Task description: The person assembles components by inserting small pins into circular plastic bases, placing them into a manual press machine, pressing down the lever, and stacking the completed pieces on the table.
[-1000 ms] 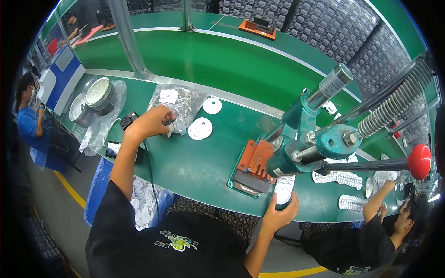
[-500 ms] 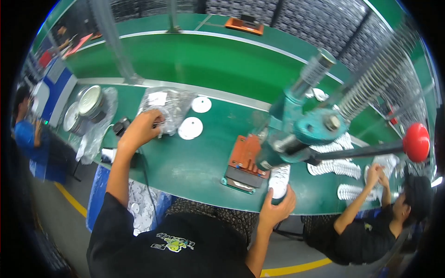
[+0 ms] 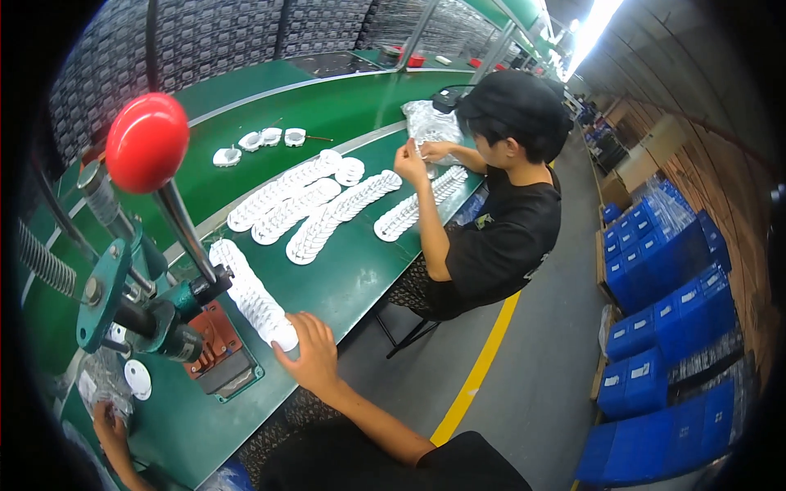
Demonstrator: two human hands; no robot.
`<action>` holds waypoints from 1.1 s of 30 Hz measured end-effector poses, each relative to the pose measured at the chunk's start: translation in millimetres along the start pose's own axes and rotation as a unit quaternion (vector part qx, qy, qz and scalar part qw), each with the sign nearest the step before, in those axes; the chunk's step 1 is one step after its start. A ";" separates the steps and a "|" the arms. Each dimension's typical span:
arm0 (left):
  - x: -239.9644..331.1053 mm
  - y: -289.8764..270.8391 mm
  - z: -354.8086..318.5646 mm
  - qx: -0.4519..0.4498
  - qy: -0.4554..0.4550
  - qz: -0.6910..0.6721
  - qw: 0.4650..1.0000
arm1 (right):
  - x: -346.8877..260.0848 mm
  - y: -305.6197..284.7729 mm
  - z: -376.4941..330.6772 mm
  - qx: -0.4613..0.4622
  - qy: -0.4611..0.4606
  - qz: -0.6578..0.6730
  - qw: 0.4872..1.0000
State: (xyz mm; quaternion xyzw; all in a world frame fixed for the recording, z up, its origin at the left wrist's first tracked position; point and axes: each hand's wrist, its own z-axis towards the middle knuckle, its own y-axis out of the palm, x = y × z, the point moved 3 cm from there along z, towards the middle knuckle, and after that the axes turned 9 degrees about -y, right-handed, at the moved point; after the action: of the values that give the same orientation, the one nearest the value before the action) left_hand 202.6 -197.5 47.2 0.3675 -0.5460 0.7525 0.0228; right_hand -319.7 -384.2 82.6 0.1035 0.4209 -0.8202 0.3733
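My right hand (image 3: 313,352) lies on the bench at the near end of a long row of overlapping white discs (image 3: 250,290). Its thumb and fingers bracket the end disc. To the left of that row stands a green hand-lever press (image 3: 151,307) with a red ball knob (image 3: 148,142); an orange-brown fixture block (image 3: 217,348) sits under it. Far off at the lower left, my left hand (image 3: 110,424) is at a clear plastic bag (image 3: 102,380), its fingers curled in; what they pinch is hidden. One loose white disc (image 3: 138,379) is near the bag.
Right of the press, several more rows of white discs (image 3: 336,217) lie along the green bench (image 3: 340,278). A co-worker (image 3: 508,204) sits at the right with both hands raised near another plastic bag (image 3: 434,123). Small white parts (image 3: 260,139) rest behind; blue boxes (image 3: 663,327) line the aisle.
My view has swung to the right, bringing the co-worker and disc rows nearer the middle. My left hand stays at the plastic bag and my right hand at the row's end.
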 end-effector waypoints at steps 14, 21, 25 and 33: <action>-34.2 -13.9 19.5 -0.060 -0.045 -0.070 0.995 | -3.4 5.7 7.3 -0.006 0.023 0.015 1.000; -41.0 -22.1 23.1 -0.081 0.007 -0.068 0.994 | -1.8 0.1 4.2 0.010 0.035 0.026 0.999; 158.9 -44.1 -22.0 -0.073 -0.142 0.032 0.987 | -1.5 2.8 2.0 0.015 0.035 0.026 0.999; -9.4 -31.9 17.0 -0.109 -0.065 -0.009 0.992 | -0.9 2.5 5.4 0.021 0.030 0.056 0.998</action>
State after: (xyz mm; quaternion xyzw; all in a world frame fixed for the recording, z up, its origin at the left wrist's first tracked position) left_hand 232.3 -195.5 69.7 0.4153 -0.6220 0.6629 0.0340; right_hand -316.5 -388.8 84.9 0.1594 0.4083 -0.8029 0.4040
